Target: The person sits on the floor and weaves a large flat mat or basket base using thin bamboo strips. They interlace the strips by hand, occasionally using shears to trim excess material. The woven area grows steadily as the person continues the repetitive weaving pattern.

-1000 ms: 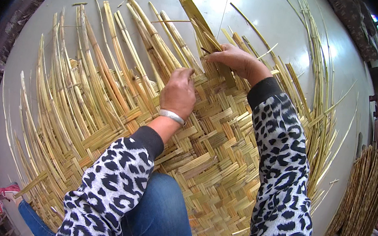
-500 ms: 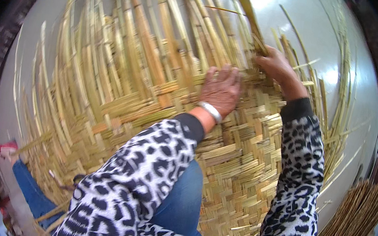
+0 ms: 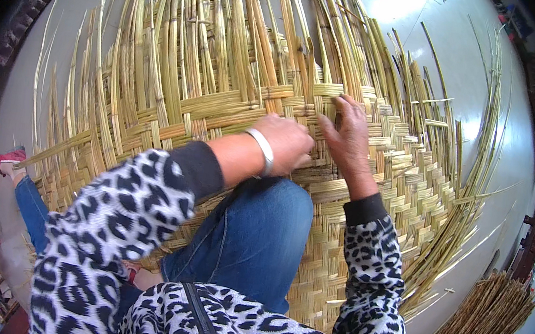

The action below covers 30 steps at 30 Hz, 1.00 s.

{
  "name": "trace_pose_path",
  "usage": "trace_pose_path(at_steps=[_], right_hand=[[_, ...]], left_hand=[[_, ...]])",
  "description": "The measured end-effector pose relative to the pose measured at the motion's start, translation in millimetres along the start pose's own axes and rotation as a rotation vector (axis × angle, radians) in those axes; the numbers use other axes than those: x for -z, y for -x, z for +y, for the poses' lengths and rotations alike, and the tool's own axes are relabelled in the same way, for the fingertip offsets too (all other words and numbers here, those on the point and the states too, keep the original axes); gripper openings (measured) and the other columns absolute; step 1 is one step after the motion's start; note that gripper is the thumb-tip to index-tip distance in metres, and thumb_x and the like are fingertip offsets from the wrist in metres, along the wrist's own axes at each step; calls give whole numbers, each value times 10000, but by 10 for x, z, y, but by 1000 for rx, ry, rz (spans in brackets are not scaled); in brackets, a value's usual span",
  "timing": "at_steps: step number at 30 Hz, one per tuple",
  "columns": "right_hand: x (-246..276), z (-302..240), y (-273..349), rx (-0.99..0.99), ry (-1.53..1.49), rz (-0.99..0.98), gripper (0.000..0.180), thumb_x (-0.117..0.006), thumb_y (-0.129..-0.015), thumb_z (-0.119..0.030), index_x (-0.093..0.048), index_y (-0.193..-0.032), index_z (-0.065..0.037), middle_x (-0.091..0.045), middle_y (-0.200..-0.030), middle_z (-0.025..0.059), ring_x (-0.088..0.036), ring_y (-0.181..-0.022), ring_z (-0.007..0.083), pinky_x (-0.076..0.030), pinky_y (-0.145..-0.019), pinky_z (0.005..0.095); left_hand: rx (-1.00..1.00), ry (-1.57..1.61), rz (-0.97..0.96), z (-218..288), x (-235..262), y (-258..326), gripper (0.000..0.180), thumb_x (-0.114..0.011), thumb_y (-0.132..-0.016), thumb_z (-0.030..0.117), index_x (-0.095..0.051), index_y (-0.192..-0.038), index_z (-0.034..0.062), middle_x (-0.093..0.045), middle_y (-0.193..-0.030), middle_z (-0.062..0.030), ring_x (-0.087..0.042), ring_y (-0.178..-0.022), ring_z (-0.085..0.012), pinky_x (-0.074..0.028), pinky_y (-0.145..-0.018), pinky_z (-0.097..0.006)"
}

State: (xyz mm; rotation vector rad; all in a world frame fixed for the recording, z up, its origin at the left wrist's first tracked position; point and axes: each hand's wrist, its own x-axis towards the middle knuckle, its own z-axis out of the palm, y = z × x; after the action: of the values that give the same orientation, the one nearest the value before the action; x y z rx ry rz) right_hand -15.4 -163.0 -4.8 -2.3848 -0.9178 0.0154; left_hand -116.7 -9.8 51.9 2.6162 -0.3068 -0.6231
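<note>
A large mat of split reed strips [image 3: 404,182] in a woven pattern spreads in front of me, its loose reed ends [image 3: 228,50] fanning out on the far side. My left hand [image 3: 284,144], with a pale bangle on its wrist, is curled low over the weave near the middle. Its fingertips are partly hidden and slightly blurred, so what they hold cannot be made out. Just to the right, my right hand [image 3: 349,133] rests at the edge of the weave, thumb and fingers apart, fingertips touching a crosswise strip [image 3: 330,90].
My bent knee [image 3: 266,233] in blue jeans presses over the near part of the mat. Long loose reeds [image 3: 467,209] lie along the right side on the grey floor [image 3: 424,7]. A bundle of brown stalks [image 3: 480,323] stands at the lower right. A pink shoe [image 3: 4,160] shows at far left.
The reed my right hand gripped upright has been let go, and that hand has come down nearer to me. My left hand has drawn back and curled. My knee shows more.
</note>
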Motion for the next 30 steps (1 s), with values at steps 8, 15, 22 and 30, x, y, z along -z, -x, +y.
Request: trace_pose_path(at_steps=[8, 15, 22, 30], right_hand=[[-156, -492, -64, 29, 202, -48, 503, -806, -692, -347, -651, -1096, -91, -563, -1279, 122, -479, -1248, 317, -390, -1024, 439], [-204, -509, -138, -72, 240, -86, 396, -729, -683, -268, -661, -1041, -113, -545, -1302, 118, -461, -1250, 316, -368, -1033, 448], [-155, -531, -191, -108, 194, -159, 419, -732, -690, -311, -664, -1058, -121, -532, -1309, 111, -440, -1270, 323, -363, -1025, 480], [-303, -800, -246, -216, 328, -162, 640, -768, -664, -456, -611, -1127, -42, -519, -1296, 140, -436, -1249, 353, -372, -1000, 501]], left_hand=[[163, 522, 419, -530, 1021, 302, 423, -552, -985, 345, -607, -1243, 14, -690, -1094, -154, -670, -1000, -213, -535, -872, -340], [546, 1252, 252, -784, 377, 515, 455, -561, -979, 329, -513, -1264, -23, -643, -1144, -181, -663, -1000, -256, -562, -812, -336], [470, 1782, 378, -636, -129, 408, 511, -563, -984, 310, -433, -1341, -32, -480, -1378, -229, -473, -1292, -334, -423, -1055, -437], [455, 1831, 384, -604, -179, 330, 354, -547, -986, 248, -502, -1265, 34, -566, -1259, -136, -545, -1187, -249, -451, -984, -407]])
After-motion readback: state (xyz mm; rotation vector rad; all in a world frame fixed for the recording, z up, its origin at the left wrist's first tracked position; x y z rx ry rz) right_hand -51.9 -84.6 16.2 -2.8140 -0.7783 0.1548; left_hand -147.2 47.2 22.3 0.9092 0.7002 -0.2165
